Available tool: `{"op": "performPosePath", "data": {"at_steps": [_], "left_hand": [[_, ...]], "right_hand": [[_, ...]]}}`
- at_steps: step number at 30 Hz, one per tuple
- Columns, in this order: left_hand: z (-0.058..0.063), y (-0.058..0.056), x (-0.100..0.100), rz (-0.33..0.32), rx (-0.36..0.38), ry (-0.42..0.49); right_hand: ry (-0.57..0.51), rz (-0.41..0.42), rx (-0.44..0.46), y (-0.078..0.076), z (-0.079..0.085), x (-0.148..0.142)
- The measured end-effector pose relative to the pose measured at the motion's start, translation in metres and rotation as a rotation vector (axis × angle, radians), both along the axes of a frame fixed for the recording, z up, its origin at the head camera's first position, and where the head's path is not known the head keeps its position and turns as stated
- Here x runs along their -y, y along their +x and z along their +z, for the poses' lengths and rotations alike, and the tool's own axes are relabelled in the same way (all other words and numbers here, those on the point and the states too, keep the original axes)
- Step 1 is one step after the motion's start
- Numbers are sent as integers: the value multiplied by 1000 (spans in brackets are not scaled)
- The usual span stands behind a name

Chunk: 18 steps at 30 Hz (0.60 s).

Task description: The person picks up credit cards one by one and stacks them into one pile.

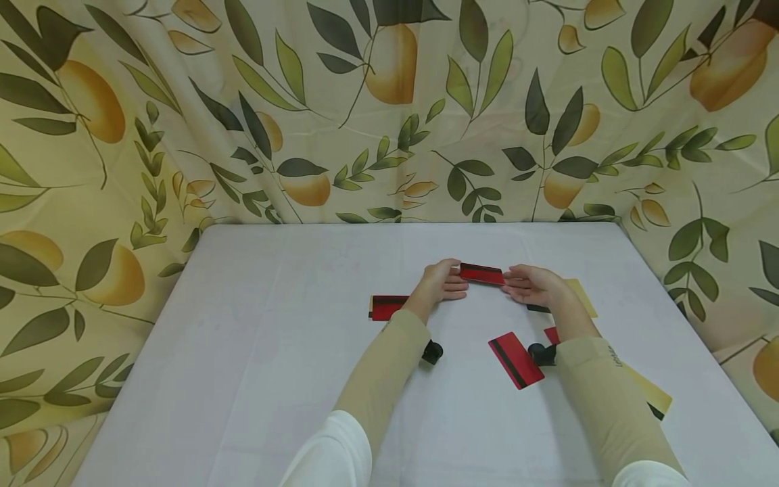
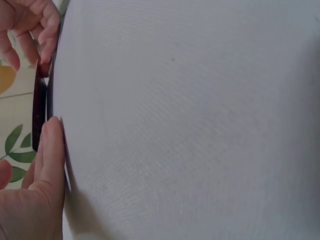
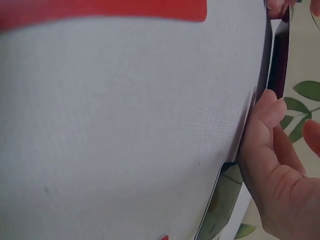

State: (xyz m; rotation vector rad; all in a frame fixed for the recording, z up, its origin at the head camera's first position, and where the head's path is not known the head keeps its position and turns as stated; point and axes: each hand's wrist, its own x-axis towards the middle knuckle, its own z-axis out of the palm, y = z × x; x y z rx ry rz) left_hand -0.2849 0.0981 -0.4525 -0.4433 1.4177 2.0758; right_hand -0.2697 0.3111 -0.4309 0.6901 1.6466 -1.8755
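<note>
Head view: left hand (image 1: 435, 281) and right hand (image 1: 535, 284), fingers (image 1: 455, 287) nearly straight, are touching a red striped card (image 1: 483, 274); uneven pushing could be tipping it.

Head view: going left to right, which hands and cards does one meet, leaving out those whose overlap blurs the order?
Leftmost red card → left hand → red card between the hands → right hand → rightmost yellow card.

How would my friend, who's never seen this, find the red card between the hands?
Look toward the far side of the white table. Between the left hand and right hand is a dark-striped red card. Only this card has a hand at each end.
</note>
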Motion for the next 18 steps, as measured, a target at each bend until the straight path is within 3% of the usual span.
{"op": "performPosePath", "data": {"at_steps": [12,18], "left_hand": [[-7,4,-1,25,-60,-18],[-11,8,-3,88,-90,-10]], "right_hand": [[-91,-114,43,3,-1,6],[-106,-129,7,6,-1,11]]}}
